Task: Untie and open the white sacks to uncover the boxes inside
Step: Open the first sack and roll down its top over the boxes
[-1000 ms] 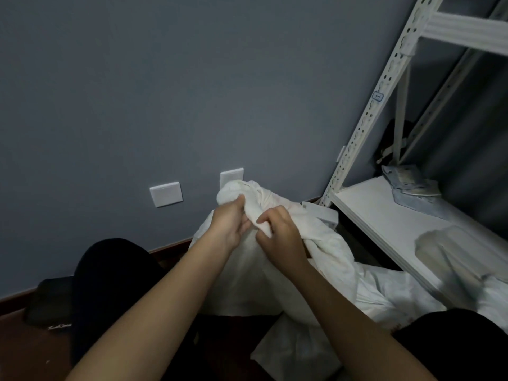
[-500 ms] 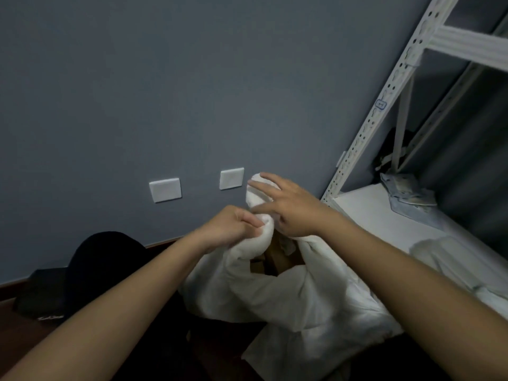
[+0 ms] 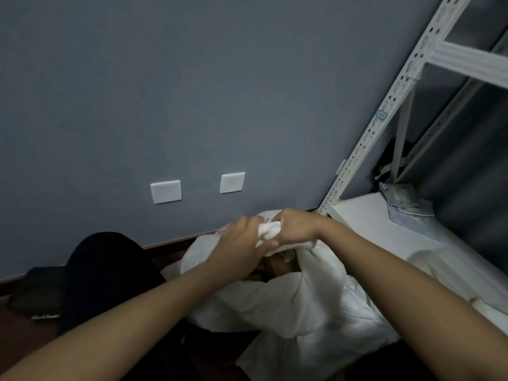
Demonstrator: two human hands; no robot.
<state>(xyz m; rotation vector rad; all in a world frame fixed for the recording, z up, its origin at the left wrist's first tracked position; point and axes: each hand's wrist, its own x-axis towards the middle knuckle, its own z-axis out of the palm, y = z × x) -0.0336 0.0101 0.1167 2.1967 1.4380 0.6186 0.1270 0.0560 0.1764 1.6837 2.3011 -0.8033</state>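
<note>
Both hands at the bunched neck of a crumpled white fabric sack (image 3: 297, 303) on the floor, beside the white metal shelving rack (image 3: 390, 105). Left hand (image 3: 242, 243) curled around the gathered cloth from the left; right hand (image 3: 295, 225) fisted tight on the same twisted bunch. Brown cardboard box (image 3: 275, 268) partly visible in the gap beneath. Two white wall plates (image 3: 166, 191) on the grey wall behind.

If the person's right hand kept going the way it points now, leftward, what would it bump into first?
Most likely the left hand: the right hand grips the bunched neck of the white fabric sack and faces it across that wad. Depth is hard to judge.
</note>
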